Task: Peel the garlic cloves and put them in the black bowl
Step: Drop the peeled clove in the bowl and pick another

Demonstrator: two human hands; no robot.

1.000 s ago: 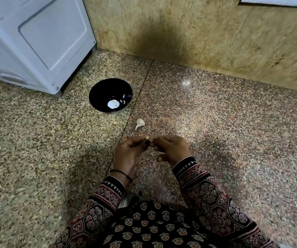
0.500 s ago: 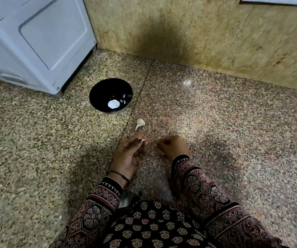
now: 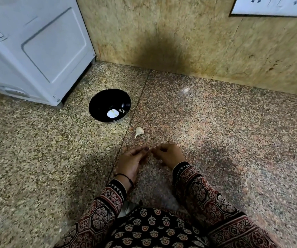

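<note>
A person sits on the speckled granite floor (image 3: pixel 36 158), both forearms in dark red and black patterned sleeves (image 3: pixel 207 194) reaching up from the bottom of the frame. The two hands meet just below the middle of the frame, close above the floor.

The left hand (image 3: pixel 135 160) has its fingers curled inward, with thumb and fingertips drawn together at its upper right. A thin black thread bracelet (image 3: pixel 126 178) circles its wrist. The right hand (image 3: pixel 169 154) is also curled, its fingertips pointing left toward the other hand, almost touching it. Both are blurred. A faint pale sliver shows between the fingertips, but I cannot tell what it is, or whether either hand has a firm hold on anything.

Just above the hands, apart from them, a small pale unpeeled piece of garlic (image 3: pixel 139 131) lies on the floor, its thin stem pointing to the lower left.

The round glossy black bowl (image 3: pixel 97 104) stands on the floor to the upper left of that garlic, left of centre. At its bottom is a white round patch (image 3: pixel 112 113), and just to its right lie a few small pale peeled garlic cloves (image 3: pixel 122 110).

A white boxy appliance (image 3: pixel 36 51) fills the upper left. A tan stone wall (image 3: pixel 215 42) runs across the top, with a white socket plate (image 3: pixel 269 6) in the upper right corner.
</note>
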